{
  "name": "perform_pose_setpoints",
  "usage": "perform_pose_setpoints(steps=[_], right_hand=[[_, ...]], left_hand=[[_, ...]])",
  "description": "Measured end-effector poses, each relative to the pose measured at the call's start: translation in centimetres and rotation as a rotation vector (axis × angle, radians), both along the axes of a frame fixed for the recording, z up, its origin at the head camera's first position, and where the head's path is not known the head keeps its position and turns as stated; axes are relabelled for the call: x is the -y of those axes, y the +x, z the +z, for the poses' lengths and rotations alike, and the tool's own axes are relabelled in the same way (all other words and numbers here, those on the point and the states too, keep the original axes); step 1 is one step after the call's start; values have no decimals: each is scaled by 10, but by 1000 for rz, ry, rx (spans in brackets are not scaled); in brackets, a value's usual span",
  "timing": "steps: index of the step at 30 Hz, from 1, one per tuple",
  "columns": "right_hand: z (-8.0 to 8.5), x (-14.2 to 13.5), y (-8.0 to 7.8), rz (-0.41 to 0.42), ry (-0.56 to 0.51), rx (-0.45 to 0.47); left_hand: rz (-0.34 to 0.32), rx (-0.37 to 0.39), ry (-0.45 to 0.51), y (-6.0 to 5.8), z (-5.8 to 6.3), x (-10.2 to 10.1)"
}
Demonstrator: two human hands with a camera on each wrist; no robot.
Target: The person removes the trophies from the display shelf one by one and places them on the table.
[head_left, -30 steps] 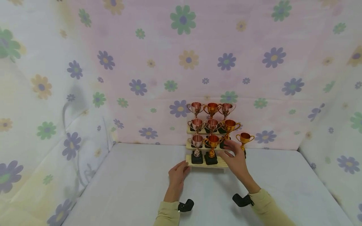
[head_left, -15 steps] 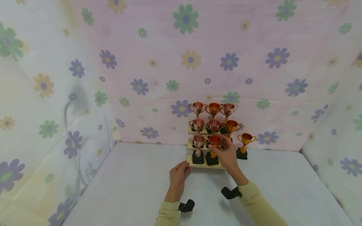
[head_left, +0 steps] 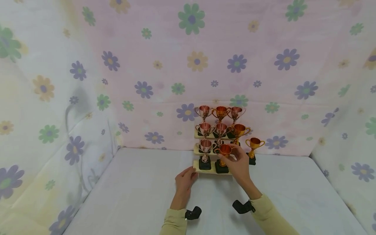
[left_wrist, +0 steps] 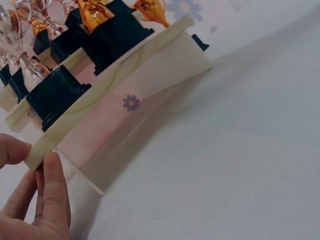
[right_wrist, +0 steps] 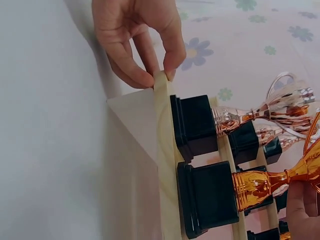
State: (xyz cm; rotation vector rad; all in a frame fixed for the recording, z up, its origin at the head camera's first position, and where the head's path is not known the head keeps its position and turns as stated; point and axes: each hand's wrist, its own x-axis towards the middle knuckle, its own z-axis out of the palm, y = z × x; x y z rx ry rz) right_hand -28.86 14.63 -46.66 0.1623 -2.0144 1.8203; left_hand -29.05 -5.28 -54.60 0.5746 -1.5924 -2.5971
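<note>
My left hand (head_left: 184,182) pinches the front left corner of a three-tier wooden display stand (left_wrist: 80,107), thumb on top and fingers beneath. My right hand (head_left: 241,166) holds a small gold trophy cup (head_left: 225,149) by its cup and stem. Its black base (right_wrist: 209,197) sits at the front tier, slightly turned. Left of it on the same tier stands a rose-gold trophy (head_left: 205,147) on a black base. The right end of the front tier is hidden behind my right hand in the head view.
Rose-gold and gold trophies fill the middle tier (head_left: 221,129) and top tier (head_left: 220,112). Another gold trophy (head_left: 255,143) stands on the white table (head_left: 141,195) right of the stand. A flower-print cloth (head_left: 158,107) hangs close behind.
My right hand has moved left from the front tier's right side and taken hold of the gold trophy, which has shifted slightly right. My left hand stays on the stand's corner.
</note>
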Motion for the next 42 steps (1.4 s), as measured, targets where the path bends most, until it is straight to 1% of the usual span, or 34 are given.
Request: perform_pose_setpoints(steps=[4, 8, 12, 16, 21, 27, 31, 35, 38, 42], right_hand=[[1, -6, 15, 7, -1, -2], [1, -16, 28, 14, 45, 9], [-1, -28, 39, 14, 102, -15], [-5, -41, 47, 4, 143, -39], [-11, -62, 58, -18, 175, -51], [-11, -89, 67, -41, 213, -61], [-13, -109, 68, -75, 250, -58], [-17, -131, 62, -126, 271, -55], [-23, -147, 55, -157, 265, -39], [-29, -167, 42, -172, 246, 19]], left_hand=[[-4, 3, -7, 0, 1, 0], [-7, 7, -4, 0, 1, 0], [-13, 1, 1, -1, 1, 2], [-14, 2, 2, -1, 2, 4], [-13, -1, 17, -2, -1, 4], [-24, -10, 24, -1, -2, 3], [-25, -8, 22, -1, -2, 4], [-23, -7, 19, -1, -1, 3], [-22, -11, 18, -1, -1, 3], [-19, -15, 21, 0, -1, 3]])
